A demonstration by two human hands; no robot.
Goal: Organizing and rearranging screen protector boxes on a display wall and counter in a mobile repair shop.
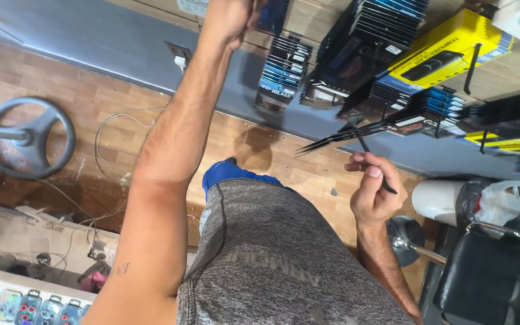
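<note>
Left hand [231, 18] is up at twelve o'clock, right at the top edge of the view, fingers closed around a dark flat packet [272, 15] — only the lower part of that packet shows, so its shape is hard to read. The arm runs down from it in a long diagonal toward seven o'clock.

Over at three o'clock, the right hand [373, 189] is curled shut, thumb and fingers pinching a thin black hook [368, 151]. The rod slants up from the fingers toward one o'clock, and its far end reaches into a fanned row of hanging packets [356, 129], dark and flat, edge-on to the camera. The hand sits just below that row, not touching the packets themselves.

More stock hangs above — a stack of blue-and-black packets [283, 72] at twelve o'clock, just beside the left forearm, and a yellow box [446, 51] at two o'clock on another black hook.

Dead centre, the person's grey shirt [272, 259] fills the lower middle. At nine o'clock a round stool base [28, 137] sits on the wooden floor [91, 90], with white cables [109, 126] trailing near it. At four o'clock there is a black chair [488, 277], and just above it a white bin [437, 201] with a plastic bag [498, 201] beside it.
</note>
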